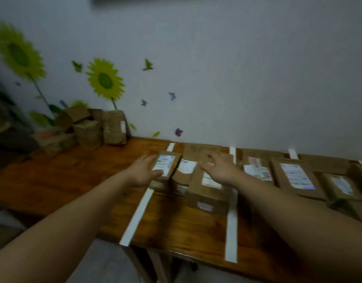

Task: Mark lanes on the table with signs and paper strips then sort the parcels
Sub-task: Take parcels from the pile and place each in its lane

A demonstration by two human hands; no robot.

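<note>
White paper strips (137, 216) (231, 221) run across the wooden table (74, 176) and mark lanes. Brown cardboard parcels with white labels fill the lanes. My left hand (144, 170) reaches out with straight fingers and touches the left side of a small labelled parcel (168, 165) that sits on top of others. My right hand (221, 169) hovers with spread fingers over a larger parcel (206, 190) in the same lane; contact is unclear. A flat cardboard piece (202, 150) stands at the back of this lane, its writing blurred.
A heap of unsorted parcels (90, 129) sits at the table's far left against the wall with sunflower stickers. More parcels (296, 176) fill the lanes to the right. The table's front edge (176, 252) runs near my forearms.
</note>
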